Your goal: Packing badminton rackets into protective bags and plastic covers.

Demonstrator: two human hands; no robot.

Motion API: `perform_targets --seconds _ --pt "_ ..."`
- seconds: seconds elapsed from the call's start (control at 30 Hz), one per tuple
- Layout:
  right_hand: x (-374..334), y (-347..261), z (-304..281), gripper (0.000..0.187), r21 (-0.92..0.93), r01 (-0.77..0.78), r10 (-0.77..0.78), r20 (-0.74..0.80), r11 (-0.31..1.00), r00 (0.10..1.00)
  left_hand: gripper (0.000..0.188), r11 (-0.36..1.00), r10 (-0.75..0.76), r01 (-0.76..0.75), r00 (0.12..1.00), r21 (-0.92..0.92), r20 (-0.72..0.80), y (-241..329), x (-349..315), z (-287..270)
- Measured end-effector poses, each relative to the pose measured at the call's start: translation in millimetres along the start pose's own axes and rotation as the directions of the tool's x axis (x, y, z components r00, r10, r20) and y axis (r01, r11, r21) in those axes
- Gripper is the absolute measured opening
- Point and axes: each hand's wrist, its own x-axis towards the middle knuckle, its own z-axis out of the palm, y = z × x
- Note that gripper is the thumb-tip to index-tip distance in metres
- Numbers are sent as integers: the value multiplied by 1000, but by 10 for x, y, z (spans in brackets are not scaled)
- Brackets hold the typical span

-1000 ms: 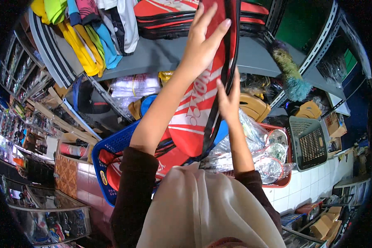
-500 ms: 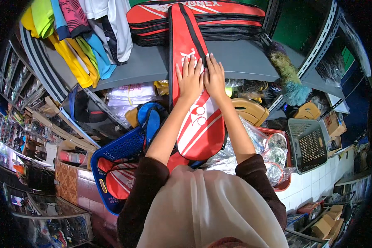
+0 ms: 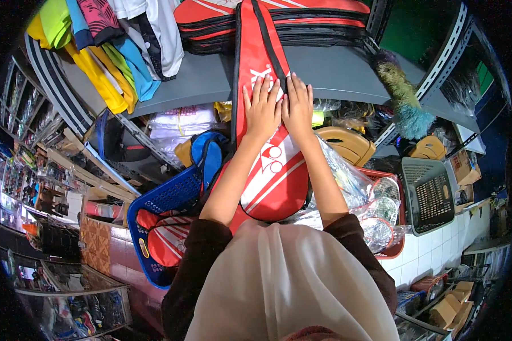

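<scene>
A red racket bag point(image 3: 276, 190) with white stripes and black edging lies lengthwise before me, its narrow end over the grey shelf point(image 3: 335, 74) and its wide end close to my body. My left hand point(image 3: 262, 111) rests flat on the middle of the bag, fingers extended. Beside it, my right hand point(image 3: 297, 108) lies flat along the bag's right edge, fingers stretched forward. Neither hand grips anything. At the back of the shelf, a stack of similar red and black bags point(image 3: 318, 23) lies crosswise, touching the narrow end.
Folded and draped shirts point(image 3: 111, 51) hang over the shelf at left; a feathery duster point(image 3: 404, 108) hangs at right. Below stand a blue basket point(image 3: 148, 256) holding red bags, a red basket point(image 3: 401, 238) with wrapped rackets point(image 3: 384, 207), and a grey-green basket point(image 3: 429, 196).
The view has shifted slightly, so the shelf and stacked bags sit a little higher in it. Both hands stay flat on the racket bag at nearly the same place.
</scene>
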Motion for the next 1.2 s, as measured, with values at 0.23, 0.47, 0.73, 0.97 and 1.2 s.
perform_targets --seconds 0.23,0.47,0.73,0.97,1.2 --pt "-188 -266 -248 48 147 -87 96 -54 985 994 42 985 -64 72 996 -158 54 196 -208 -188" --pt "-588 -334 -526 45 174 -224 218 56 959 974 40 960 -50 75 994 -271 99 418 -505 -266" --pt "-1233 -136 -895 47 91 -403 397 77 911 915 41 880 79 55 962 -472 260 936 -864 -173" --pt "-1933 202 -1414 46 -25 -566 565 -50 824 824 44 778 359 -92 877 -621 320 1648 -1205 130" --pt "-3015 468 -1855 41 1 -834 809 -240 552 536 60 630 701 -238 585 -740 408 2393 -1847 442"
